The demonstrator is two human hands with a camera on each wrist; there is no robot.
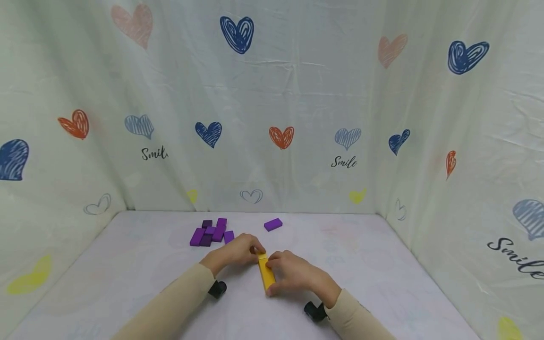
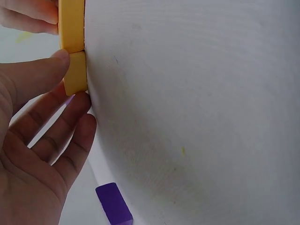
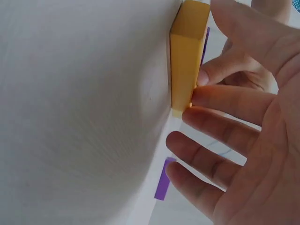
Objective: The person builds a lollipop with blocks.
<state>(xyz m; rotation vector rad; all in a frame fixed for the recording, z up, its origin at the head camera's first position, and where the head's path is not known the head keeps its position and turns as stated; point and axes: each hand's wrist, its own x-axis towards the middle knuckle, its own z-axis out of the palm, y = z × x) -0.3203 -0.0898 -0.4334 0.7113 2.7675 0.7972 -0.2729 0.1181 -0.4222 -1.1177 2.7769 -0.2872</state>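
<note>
A long yellow block (image 1: pixel 266 275) lies on the white tabletop, with a shorter, paler yellow block (image 2: pixel 77 73) set end to end against its far end. My left hand (image 1: pixel 236 251) pinches the short block, thumb on one side and fingertips curled round its end. The right hand (image 1: pixel 298 275) holds the long block from the right, with the thumb by its near end and two fingertips against its side. In the right wrist view, the other two fingers of this hand (image 3: pixel 243 122) stand off the block.
Several purple blocks (image 1: pixel 218 232) are clustered beyond the left hand. One separate purple block (image 1: pixel 273 225) lies farther back, near the middle. White curtains (image 1: pixel 297 94) printed with hearts enclose the back and sides of the table (image 1: pixel 361 264).
</note>
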